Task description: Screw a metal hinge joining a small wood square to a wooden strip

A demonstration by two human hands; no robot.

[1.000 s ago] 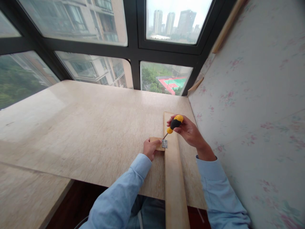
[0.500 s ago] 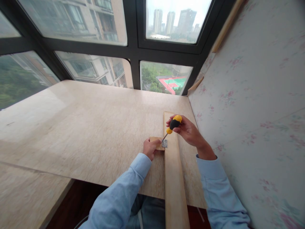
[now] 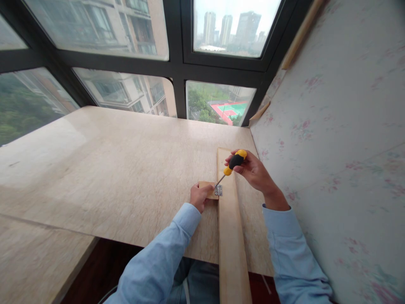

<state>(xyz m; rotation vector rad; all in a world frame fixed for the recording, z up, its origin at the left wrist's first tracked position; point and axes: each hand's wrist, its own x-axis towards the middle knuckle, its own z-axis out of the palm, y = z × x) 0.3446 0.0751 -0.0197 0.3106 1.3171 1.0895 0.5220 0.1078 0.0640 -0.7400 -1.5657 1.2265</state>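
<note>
My right hand (image 3: 253, 173) is closed around a yellow-and-black screwdriver (image 3: 236, 161), held at a slant with its shaft pointing down and left. The tip meets the left leaf of a small metal hinge (image 3: 218, 190). This hinge bridges a short wooden block (image 3: 212, 196) and a long wooden board (image 3: 232, 236). My left hand (image 3: 199, 197) grips the short block from its left side, thumb on top near the hinge. Whether a screw sits under the tip is too small to tell.
The board lies on a beige stone-patterned countertop (image 3: 126, 169) and juts past its front edge toward my lap. A flowered wall (image 3: 341, 160) rises close on the right. Dark-framed windows (image 3: 177, 67) stand behind the countertop. At lower left is another slab (image 3: 38, 257).
My right hand and the screwdriver handle have shifted slightly right and up, tilting the tool further over. The tip stays at the hinge. My left hand and the wood have not moved.
</note>
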